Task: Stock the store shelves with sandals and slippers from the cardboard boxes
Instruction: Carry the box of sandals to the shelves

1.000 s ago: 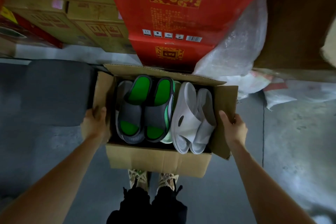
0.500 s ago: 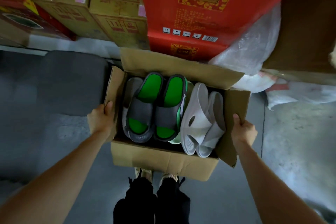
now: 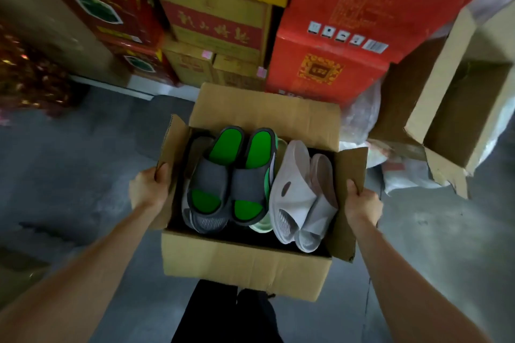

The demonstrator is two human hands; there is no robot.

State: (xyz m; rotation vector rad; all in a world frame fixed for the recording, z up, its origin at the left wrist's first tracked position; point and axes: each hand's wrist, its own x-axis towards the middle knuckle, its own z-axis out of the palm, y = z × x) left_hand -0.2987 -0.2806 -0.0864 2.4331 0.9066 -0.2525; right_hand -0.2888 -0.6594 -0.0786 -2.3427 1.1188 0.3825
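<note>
**1 carton up off the floor, slippers inside, none shelved yet**

CHANGE: vs. a sec ago the cardboard box (image 3: 245,267) sits higher and closer to the cam. It now hides the feet that showed below it, and more of the stacked cartons (image 3: 217,22) behind is in view. Read: box lifted for the carry to the shelves. No shelf in sight, so stocking proper hasn't begun.

ITEMS, L to R:
- Left hand (image 3: 149,192): clamped on the box's left flap, thumb over the flap edge, fingers curled round it, tips hidden.
- Box, all 4 flaps open, approx. level. Contents:
  - grey/green pair (image 3: 223,175), on top, side by side, footbeds up;
  - mint slipper (image 3: 260,227), underneath, only the toe end shows;
  - pale pair (image 3: 301,198), on edge, nested, against the right wall.
  - More stock below: a grey one peeks out at front left; count can't be told.
- Right hand (image 3: 362,203): clamped on the right flap, thumb on top, fingers wrapped round, tips hidden.
- Open brown box (image 3: 457,108), far right, tilted, apart from the carried one; nothing seen inside.
</note>
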